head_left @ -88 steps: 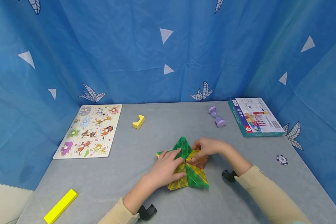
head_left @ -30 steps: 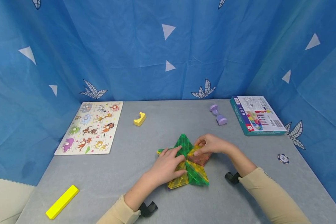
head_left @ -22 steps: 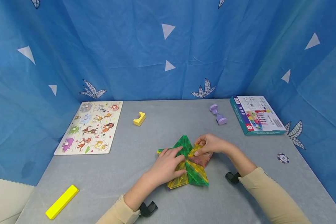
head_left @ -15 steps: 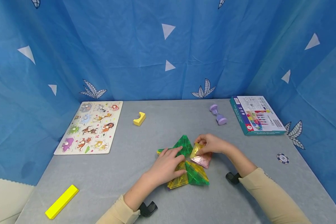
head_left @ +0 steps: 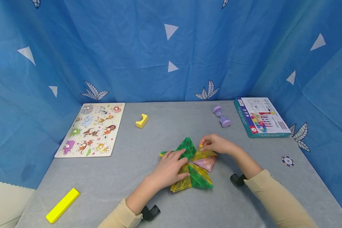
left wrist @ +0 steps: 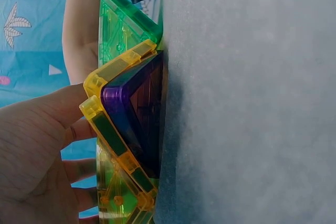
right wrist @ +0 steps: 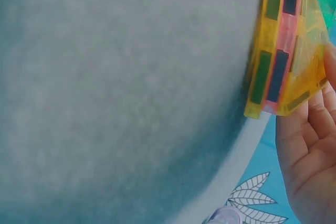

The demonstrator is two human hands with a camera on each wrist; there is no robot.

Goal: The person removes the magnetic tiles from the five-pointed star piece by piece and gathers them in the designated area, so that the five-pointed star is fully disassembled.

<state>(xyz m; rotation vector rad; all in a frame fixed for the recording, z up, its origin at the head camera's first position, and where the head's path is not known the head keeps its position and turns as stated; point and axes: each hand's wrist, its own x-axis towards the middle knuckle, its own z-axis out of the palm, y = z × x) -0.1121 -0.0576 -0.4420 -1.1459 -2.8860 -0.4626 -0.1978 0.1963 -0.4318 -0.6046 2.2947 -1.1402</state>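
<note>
Translucent magnetic tiles form a star shape on the grey table in the head view. Across its left side lies my left hand, fingers spread and touching the tiles, thumb over a yellow tile. A green peak stands at the back and a green tile at the front. My right hand pinches a yellow triangular tile by its upper corner, tilted over a pink tile. The left wrist view shows a purple tile under yellow ones; the right wrist view shows stacked yellow and pink edges.
An animal peg puzzle lies at the left, a yellow arch block behind the star. A purple hourglass and a box are at the back right. A poker chip and yellow bar lie nearer.
The yellow and pink tiles at the right have shifted slightly away from the star's centre. My right hand has tilted the yellow tile up off the pink one; my left hand stays put.
</note>
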